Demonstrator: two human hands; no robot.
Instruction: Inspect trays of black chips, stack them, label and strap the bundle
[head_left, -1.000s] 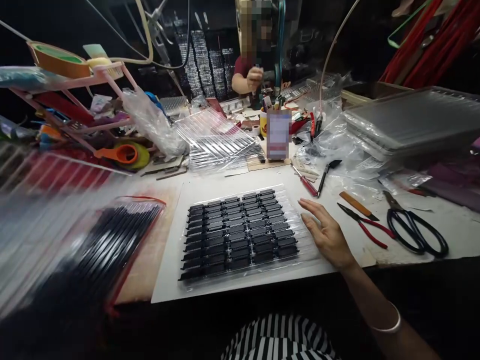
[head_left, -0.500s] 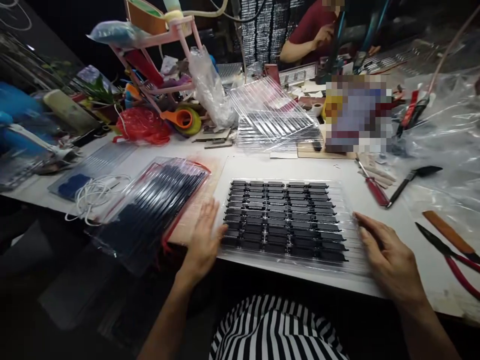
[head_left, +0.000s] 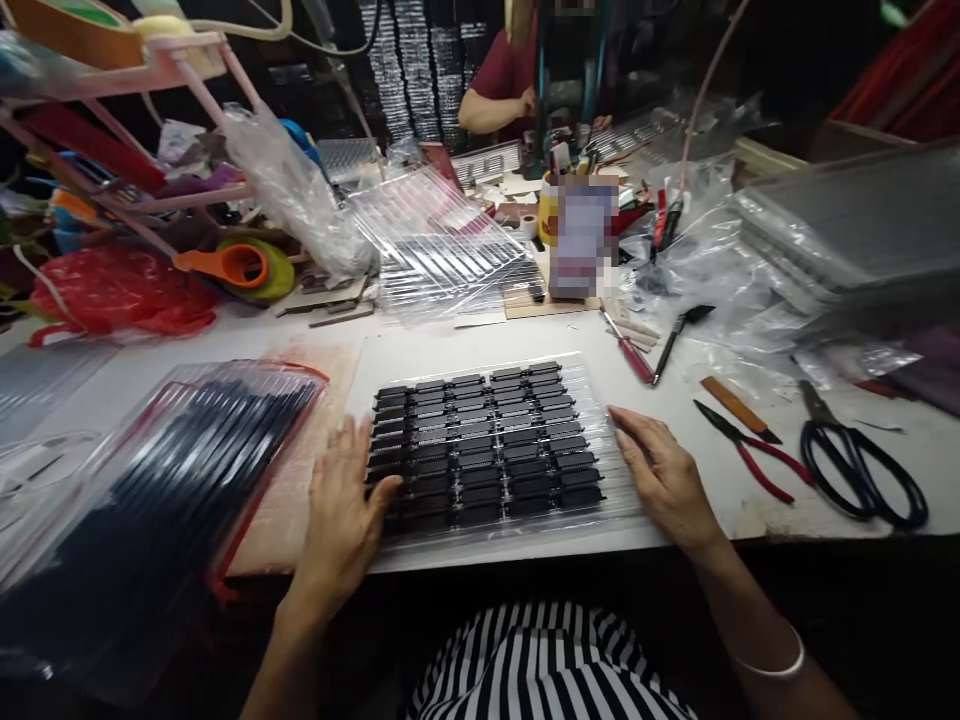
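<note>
A clear plastic tray (head_left: 592, 400) lies flat on the white table in front of me, with rows of black comb-like parts (head_left: 472, 440) in it. My left hand (head_left: 345, 500) rests at the tray's left edge, fingers stretched out and thumb over the nearest black parts. At the right edge is my right hand (head_left: 660, 475), its fingers extended and touching the tray's side. Neither hand is closed round anything. To the left, a plastic-covered stack of dark strips (head_left: 202, 450) lies with a red edging.
Pliers (head_left: 750, 450), scissors (head_left: 862, 460), a screwdriver (head_left: 630, 350) and a black-handled tool (head_left: 675, 340) lie right. Empty clear trays (head_left: 442, 240) are stacked behind. A pink rack (head_left: 150, 130) stands back left. Another person's arm (head_left: 495, 110) shows at the far side.
The view has turned to the right, bringing scissors and stacked trays into sight. My left thumb now lies over the tray's left parts; both hands remain beside the tray.
</note>
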